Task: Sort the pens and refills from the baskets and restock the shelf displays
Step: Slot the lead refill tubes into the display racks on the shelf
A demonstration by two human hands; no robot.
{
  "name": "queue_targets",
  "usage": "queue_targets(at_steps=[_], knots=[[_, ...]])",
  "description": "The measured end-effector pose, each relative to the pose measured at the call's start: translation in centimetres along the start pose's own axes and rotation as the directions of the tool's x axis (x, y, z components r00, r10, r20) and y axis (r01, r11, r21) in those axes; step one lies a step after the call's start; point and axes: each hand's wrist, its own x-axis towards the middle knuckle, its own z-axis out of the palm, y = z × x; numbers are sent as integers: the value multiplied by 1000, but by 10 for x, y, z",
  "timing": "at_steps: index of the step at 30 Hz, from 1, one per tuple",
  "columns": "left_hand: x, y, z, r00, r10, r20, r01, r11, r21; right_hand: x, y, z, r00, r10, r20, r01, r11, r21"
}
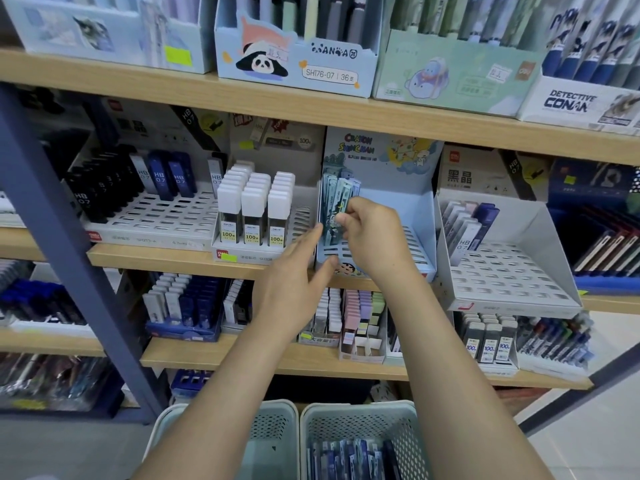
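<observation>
Head view: both bare forearms reach up from the lower edge toward the middle wooden shelf. The right hand pinches a patterned refill case between thumb and fingertips at the left end of the Crayon Shinchan display tray, among a small cluster of matching cases standing upright there. The left hand is spread, straight fingers touching the tray's front left corner. White-capped refill tubes fill the neighbouring tray to the left; black and blue HB cases stand farther left. Two pale perforated baskets sit on the floor below, the right basket holding blue-packaged refills, the left basket partly hidden by the forearm.
</observation>
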Motion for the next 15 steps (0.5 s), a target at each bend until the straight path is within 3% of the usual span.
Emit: queue_targets(at_steps=[4,8,13,15], knots=[[0,1,0,1000,-4,3,4,1000,0,0,1,-3,999,23,23,-22,999,-43],[-2,2,-2,1000,5,0,-5,1000,-13,-6,-6,-2,998,-7,68,24,965,-260],[-1,2,-1,1000,-17,0,17,999,-36,-2,8,-1,998,39,39,-38,999,-23],[-1,3,0,1000,-16,-10,16,999,-36,-2,10,1,999,38,19,-38,999,-8]])
